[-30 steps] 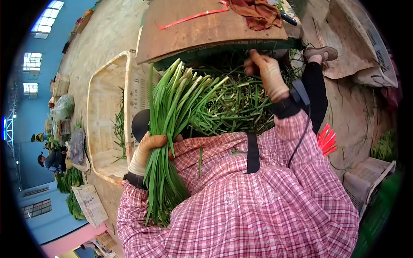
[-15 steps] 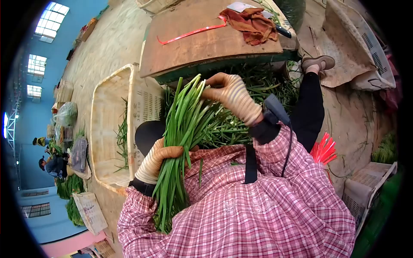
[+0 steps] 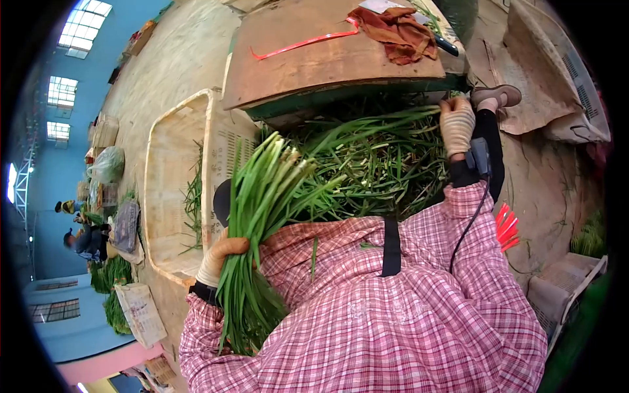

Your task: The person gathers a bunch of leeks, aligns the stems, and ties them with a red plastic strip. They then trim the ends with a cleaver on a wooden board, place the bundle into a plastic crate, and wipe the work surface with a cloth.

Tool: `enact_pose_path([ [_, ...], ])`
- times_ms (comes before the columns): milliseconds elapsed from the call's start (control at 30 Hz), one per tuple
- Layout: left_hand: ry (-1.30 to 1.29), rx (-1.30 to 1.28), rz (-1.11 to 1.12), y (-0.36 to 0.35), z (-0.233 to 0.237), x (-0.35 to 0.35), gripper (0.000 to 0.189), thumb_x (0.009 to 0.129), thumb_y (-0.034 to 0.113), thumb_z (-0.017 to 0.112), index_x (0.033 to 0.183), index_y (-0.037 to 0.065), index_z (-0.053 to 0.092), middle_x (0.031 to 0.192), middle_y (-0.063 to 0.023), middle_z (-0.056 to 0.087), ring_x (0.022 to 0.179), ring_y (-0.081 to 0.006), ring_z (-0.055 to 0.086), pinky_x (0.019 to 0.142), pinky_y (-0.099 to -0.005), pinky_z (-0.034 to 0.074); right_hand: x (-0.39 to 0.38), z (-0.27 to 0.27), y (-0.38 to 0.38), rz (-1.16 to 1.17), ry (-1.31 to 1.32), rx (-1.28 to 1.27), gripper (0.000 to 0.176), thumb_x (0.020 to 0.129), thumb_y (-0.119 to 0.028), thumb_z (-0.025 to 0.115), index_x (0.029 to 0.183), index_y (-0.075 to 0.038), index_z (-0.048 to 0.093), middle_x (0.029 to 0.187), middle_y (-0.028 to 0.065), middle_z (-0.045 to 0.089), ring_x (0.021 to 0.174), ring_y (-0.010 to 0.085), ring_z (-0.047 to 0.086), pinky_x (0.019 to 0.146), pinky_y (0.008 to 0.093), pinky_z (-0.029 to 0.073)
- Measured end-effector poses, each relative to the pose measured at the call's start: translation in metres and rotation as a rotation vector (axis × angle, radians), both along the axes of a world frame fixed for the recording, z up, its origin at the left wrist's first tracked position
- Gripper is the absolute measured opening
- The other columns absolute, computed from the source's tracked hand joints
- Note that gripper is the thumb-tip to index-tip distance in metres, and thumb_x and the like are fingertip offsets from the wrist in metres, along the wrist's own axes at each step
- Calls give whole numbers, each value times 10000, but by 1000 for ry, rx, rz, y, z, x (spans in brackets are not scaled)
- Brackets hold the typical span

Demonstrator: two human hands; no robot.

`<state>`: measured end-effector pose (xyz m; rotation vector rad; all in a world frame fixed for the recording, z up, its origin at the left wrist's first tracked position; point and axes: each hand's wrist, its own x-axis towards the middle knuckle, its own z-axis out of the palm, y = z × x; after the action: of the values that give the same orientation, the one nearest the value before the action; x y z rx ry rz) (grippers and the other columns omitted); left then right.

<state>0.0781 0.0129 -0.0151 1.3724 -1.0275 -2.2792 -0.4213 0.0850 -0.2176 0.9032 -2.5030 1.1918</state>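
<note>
My left hand [image 3: 221, 257], in a striped glove, is wrapped round a thick bunch of garlic chives [image 3: 259, 190]. The pale cut ends point up and away from me, while the leaves hang down over my left sleeve. Off to the right, my gloved right hand [image 3: 457, 124] pinches the end of a few long chive leaves [image 3: 393, 121], which stretch left across the pile. Loose chive leaves and trimmings [image 3: 386, 167] lie heaped between my lap and the board. Part of the left fingers is hidden behind the bunch.
A wooden board [image 3: 327, 59] carries a red strip [image 3: 304, 46], a brown cloth [image 3: 396, 36] and a black-handled knife [image 3: 447, 44]. At my left stands a white plastic crate [image 3: 177, 111] with some leaves inside. Red strips [image 3: 506, 228] hang at my right side. Another person [image 3: 88, 241] is far left.
My right hand has moved from the top of the bunch out to the right, drawing a few leaves away. The left hand and bunch have shifted slightly left and down, with the cut ends fanned out.
</note>
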Motion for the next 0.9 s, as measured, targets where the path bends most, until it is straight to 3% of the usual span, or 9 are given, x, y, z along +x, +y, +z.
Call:
enact_pose_path([
  [100,65,66,81,3,-3,8,647,755,174,726,1325,-42,508,1050,-204,680,632,-215,646,516,-280,508,5,-16,0,205,206,315,188,819,-203,702,821,-24,647,823,167,668,790,390,633,743,463,525],
  [167,76,67,74,4,-5,2,668,743,181,733,1326,-49,502,1048,-219,677,647,-249,654,448,-289,457,62,55,-15,349,65,127,231,816,-246,709,885,-25,717,935,168,685,912,343,654,806,444,526],
  [233,59,34,112,14,1,-20,667,740,174,730,1324,-48,496,1048,-224,677,688,-266,668,444,-295,456,100,80,-39,752,-323,-234,324,876,-318,692,1012,-28,741,1025,143,706,962,286,671,879,380,517],
  [300,59,14,29,11,-2,-24,690,728,167,731,1334,-45,479,1038,-229,678,738,-294,682,448,-298,475,131,120,-47,1180,-852,-268,423,878,-368,698,1101,-10,718,1133,119,702,1002,212,659,903,328,501],
  [400,34,24,-66,5,-11,-22,717,715,180,741,1344,-42,476,1041,-231,678,742,-294,686,467,-298,505,152,119,-66,1415,-1060,-173,338,829,-280,756,994,14,747,920,86,730,868,149,654,825,281,502],
  [433,106,67,-111,2,-12,-21,794,724,163,744,1415,-37,408,1157,-287,636,845,-309,690,611,-299,577,156,120,-65,1359,-1004,-171,310,843,-206,716,1012,54,728,848,79,737,807,121,672,797,268,528],
  [533,91,111,-60,6,-8,-24,788,725,168,747,1406,-46,414,1149,-273,642,847,-300,693,619,-297,586,144,100,-69,956,-1237,-380,344,809,-252,774,968,51,739,860,72,730,851,151,656,815,284,503],
  [700,24,44,-98,7,-7,-31,783,723,196,757,1391,-55,434,1151,-265,646,875,-299,699,647,-296,607,157,111,-62,1346,-1056,-195,357,802,-263,803,999,29,743,864,79,733,846,146,663,809,312,511],
  [900,96,195,-164,-5,-22,-20,781,748,230,759,1397,-53,429,1097,-261,660,736,-263,707,617,-309,613,172,98,-70,1045,-1136,-353,386,815,-307,771,955,52,736,845,94,722,787,151,636,754,305,505],
])
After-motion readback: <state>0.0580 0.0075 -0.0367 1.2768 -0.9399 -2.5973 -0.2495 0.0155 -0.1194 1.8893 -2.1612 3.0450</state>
